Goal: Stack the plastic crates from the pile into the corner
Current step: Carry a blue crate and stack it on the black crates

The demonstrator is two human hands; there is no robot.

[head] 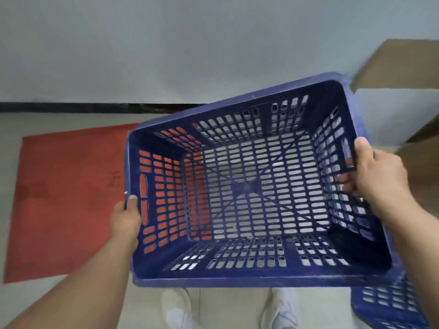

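A blue perforated plastic crate (249, 274) fills the middle of the head view, held above the floor with its open top toward me and tilted, its right side higher. My left hand (126, 217) grips the crate's left rim beside the handle slot. My right hand (377, 172) holds the right rim, fingers curled inside the wall. Part of a second blue crate (389, 305) shows at the bottom right, below the held one.
A red mat (66, 198) lies on the tiled floor to the left, against a white wall with a dark skirting strip (71, 107). Cardboard boxes (403, 65) stand at the right. My white shoes (175, 309) show beneath the crate.
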